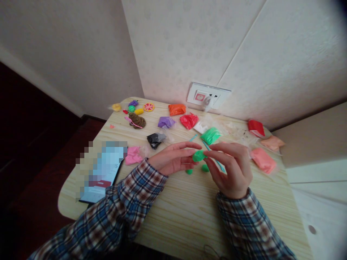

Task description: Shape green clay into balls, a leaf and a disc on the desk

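My left hand [173,159] lies over the table with its fingers stretched out, and the fingertips support a flat green clay piece [198,156]. My right hand [230,168] is closed around a thin teal modelling tool [214,159], and its fingers also touch the green piece. Two small green clay balls [205,168] rest on the wooden table [173,213] just under my hands. Both arms wear plaid sleeves.
Bags of clay lie across the table: green [210,135], red [189,120], orange [177,109], purple [166,122], black [155,139], pink [133,155], salmon [262,160]. Small clay figures [137,120] stand at the far left. A phone [101,173] lies left. A wall socket [207,95] is behind.
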The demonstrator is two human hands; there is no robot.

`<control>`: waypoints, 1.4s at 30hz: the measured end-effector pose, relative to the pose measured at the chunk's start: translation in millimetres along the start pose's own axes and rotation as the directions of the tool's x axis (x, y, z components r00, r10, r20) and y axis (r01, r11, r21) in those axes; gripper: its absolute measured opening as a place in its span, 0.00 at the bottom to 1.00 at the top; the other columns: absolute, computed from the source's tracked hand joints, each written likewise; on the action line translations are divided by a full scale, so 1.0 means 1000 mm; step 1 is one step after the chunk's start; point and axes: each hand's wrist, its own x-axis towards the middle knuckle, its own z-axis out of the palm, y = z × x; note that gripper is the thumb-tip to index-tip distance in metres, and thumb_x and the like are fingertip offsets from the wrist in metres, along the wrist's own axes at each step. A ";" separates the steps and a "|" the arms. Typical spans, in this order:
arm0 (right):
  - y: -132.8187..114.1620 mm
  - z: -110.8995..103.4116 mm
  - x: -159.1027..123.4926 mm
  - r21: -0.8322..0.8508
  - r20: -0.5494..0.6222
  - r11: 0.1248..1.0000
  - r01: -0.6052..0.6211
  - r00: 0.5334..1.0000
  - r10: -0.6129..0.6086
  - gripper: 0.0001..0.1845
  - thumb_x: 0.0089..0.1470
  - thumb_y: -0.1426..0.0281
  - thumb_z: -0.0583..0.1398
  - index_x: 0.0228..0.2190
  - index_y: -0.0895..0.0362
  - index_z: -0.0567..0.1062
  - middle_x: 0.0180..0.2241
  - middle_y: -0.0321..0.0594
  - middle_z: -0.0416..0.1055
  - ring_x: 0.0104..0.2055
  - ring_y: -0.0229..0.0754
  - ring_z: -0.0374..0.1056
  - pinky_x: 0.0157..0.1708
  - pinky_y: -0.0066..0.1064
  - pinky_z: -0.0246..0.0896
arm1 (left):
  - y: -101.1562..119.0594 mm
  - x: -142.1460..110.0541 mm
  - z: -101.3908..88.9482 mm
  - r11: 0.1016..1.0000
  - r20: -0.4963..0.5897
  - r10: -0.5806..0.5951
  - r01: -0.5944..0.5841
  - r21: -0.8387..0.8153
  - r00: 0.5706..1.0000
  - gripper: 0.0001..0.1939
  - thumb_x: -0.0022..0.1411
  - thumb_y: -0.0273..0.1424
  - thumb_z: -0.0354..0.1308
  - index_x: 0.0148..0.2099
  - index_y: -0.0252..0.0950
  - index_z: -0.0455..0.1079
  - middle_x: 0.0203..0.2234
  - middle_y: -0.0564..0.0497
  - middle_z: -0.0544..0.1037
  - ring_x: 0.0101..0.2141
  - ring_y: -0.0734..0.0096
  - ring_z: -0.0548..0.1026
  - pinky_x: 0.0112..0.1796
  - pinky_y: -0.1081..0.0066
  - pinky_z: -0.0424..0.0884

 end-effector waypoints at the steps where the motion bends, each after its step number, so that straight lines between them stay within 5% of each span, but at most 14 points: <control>1: 0.000 0.000 0.000 -0.002 -0.004 1.000 0.016 1.000 -0.016 0.16 0.51 0.77 0.62 0.41 0.48 0.72 0.36 0.39 0.73 0.38 0.44 0.69 0.37 0.39 0.61 | 0.000 0.000 0.000 1.000 0.003 -0.011 0.011 -0.016 1.000 0.16 0.45 0.29 0.71 0.38 0.34 0.74 0.27 0.54 0.79 0.28 0.78 0.76 0.33 0.76 0.68; 7: 0.000 -0.001 -0.001 -0.025 -0.038 0.996 0.083 0.996 -0.083 0.13 0.50 0.78 0.62 0.37 0.51 0.73 0.35 0.40 0.72 0.36 0.43 0.67 0.35 0.38 0.63 | -0.001 0.001 0.002 0.999 0.017 -0.054 0.054 -0.007 0.998 0.18 0.43 0.32 0.72 0.37 0.34 0.74 0.25 0.55 0.78 0.26 0.79 0.75 0.32 0.76 0.68; 14: -0.003 -0.001 0.000 -0.006 -0.145 0.998 0.066 0.987 -0.066 0.11 0.48 0.80 0.64 0.34 0.55 0.74 0.30 0.37 0.72 0.32 0.39 0.67 0.31 0.34 0.62 | -0.001 0.001 0.004 0.994 -0.030 -0.092 0.094 0.053 0.995 0.12 0.54 0.35 0.64 0.37 0.33 0.73 0.28 0.54 0.77 0.29 0.77 0.75 0.33 0.74 0.67; 24: -0.006 -0.003 0.003 0.028 -0.147 0.996 0.081 0.986 -0.076 0.08 0.48 0.80 0.63 0.30 0.57 0.73 0.28 0.36 0.70 0.31 0.38 0.65 0.30 0.34 0.61 | -0.004 0.001 0.003 0.996 0.105 -0.088 0.086 0.021 0.991 0.16 0.49 0.37 0.68 0.38 0.34 0.74 0.28 0.53 0.78 0.29 0.77 0.76 0.34 0.75 0.68; 35: -0.001 -0.003 0.002 0.032 -0.124 0.991 0.127 0.985 -0.122 0.21 0.48 0.76 0.63 0.46 0.52 0.72 0.33 0.39 0.72 0.34 0.44 0.67 0.33 0.38 0.62 | -0.002 -0.001 0.004 0.998 0.125 -0.052 0.057 -0.036 0.991 0.17 0.43 0.31 0.72 0.37 0.35 0.75 0.27 0.56 0.79 0.27 0.80 0.76 0.31 0.78 0.70; 38: -0.003 -0.002 0.003 0.067 -0.112 0.997 0.042 0.993 -0.034 0.22 0.46 0.77 0.63 0.45 0.52 0.72 0.36 0.40 0.71 0.37 0.45 0.66 0.36 0.38 0.62 | -0.001 -0.002 0.005 1.000 0.066 -0.012 0.013 -0.016 0.998 0.19 0.42 0.32 0.72 0.38 0.35 0.74 0.27 0.55 0.79 0.27 0.79 0.76 0.32 0.77 0.69; 42: -0.004 0.002 0.007 0.295 0.032 0.895 -0.333 0.940 0.339 0.09 0.53 0.72 0.59 0.38 0.53 0.73 0.38 0.41 0.67 0.44 0.46 0.63 0.44 0.40 0.58 | 0.000 -0.003 0.008 0.987 -0.070 0.148 -0.143 0.080 0.986 0.18 0.42 0.31 0.72 0.38 0.34 0.73 0.29 0.53 0.78 0.29 0.78 0.75 0.34 0.75 0.68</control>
